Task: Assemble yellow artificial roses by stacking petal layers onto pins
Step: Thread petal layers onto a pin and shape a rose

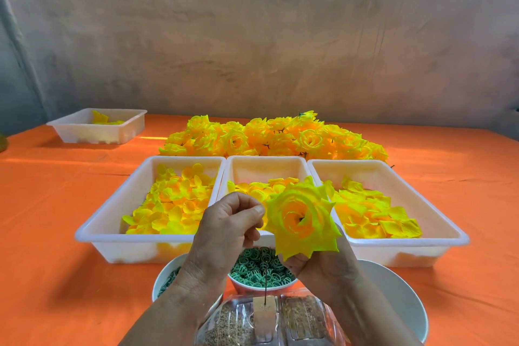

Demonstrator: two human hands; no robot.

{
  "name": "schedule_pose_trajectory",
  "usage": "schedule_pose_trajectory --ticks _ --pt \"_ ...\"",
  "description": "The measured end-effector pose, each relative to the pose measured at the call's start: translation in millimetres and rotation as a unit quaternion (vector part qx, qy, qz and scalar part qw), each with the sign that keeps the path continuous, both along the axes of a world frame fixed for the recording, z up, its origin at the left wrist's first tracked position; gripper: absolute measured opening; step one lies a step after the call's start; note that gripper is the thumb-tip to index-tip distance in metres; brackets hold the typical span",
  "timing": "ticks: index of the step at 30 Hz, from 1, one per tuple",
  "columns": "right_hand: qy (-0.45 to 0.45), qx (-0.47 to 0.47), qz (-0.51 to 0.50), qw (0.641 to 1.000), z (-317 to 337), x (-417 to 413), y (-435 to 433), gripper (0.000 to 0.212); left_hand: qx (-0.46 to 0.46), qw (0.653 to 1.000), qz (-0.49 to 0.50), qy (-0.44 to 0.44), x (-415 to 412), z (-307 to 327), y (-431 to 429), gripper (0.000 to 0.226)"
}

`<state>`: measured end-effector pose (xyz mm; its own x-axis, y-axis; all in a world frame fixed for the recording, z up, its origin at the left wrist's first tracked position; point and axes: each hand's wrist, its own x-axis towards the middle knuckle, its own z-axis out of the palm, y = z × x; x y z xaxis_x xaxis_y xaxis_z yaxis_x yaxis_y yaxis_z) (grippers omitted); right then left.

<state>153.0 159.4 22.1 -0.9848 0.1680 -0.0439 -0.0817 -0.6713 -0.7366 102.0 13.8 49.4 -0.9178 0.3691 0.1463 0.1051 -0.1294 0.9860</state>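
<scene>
**First inspector:** How far along did we judge the work to be?

**Second inspector:** Well along. We recorded a large pile of finished roses [275,137] lying on the orange table [56,233] behind the trays. One more rose [302,219] was complete in its petals and held up off the pin, above the near edge of the middle tray [266,166].

**First inspector:** And the hands?

**Second inspector:** The right hand [317,264] gripped the rose from beneath, fingers curled round its base and largely hidden by the petals. The left hand [227,222] was curled, thumb and forefinger pressed together just beside the outer petals. We could not tell whether it pinched a petal edge or nothing at all.

**First inspector:** The pin?

**Second inspector:** We found the pin [264,281] bare, upright in a plastic-wrapped block [264,317] below the hands and in front of a bowl of green rings [252,270].

**First inspector:** What remained?

**Second inspector:** Plenty, in our judgement. The left tray [134,239] and right tray [393,243] held many loose petal layers, the middle tray fewer. A far tray [92,135] held only a few. We judged that the held rose belonged on the pile, and that a fresh stack was due on the pin.
</scene>
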Motion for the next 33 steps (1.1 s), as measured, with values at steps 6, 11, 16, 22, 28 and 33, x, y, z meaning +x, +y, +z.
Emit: schedule_pose_trajectory --ticks 6,11,16,22,28,33 --pt "-0.031 0.009 -0.004 0.999 7 -4 7 0.029 -0.027 0.997 0.067 -0.008 -26 -13 -12 0.016" --pt "-0.085 0.059 -0.005 0.995 16 -22 8 0.029 -0.094 0.988 0.122 -0.005 -58 -38 -29 0.014" --pt "-0.126 0.117 0.022 0.985 29 -50 9 0.025 -0.219 0.956 0.176 0.08 -88 -49 -38 0.016" --pt "-0.153 0.18 0.016 0.972 51 -104 15 0.032 -0.363 0.893 0.177 0.197 -121 -43 -33 0.009" --pt "-0.17 0.228 -0.004 0.959 61 -170 22 0.027 -0.397 0.893 0.126 0.172 -139 -62 -34 0.006" --pt "-0.199 0.238 -0.07 0.948 52 -228 21 0.025 -0.383 0.91 0.091 0.13 -143 -68 -36 0.018"
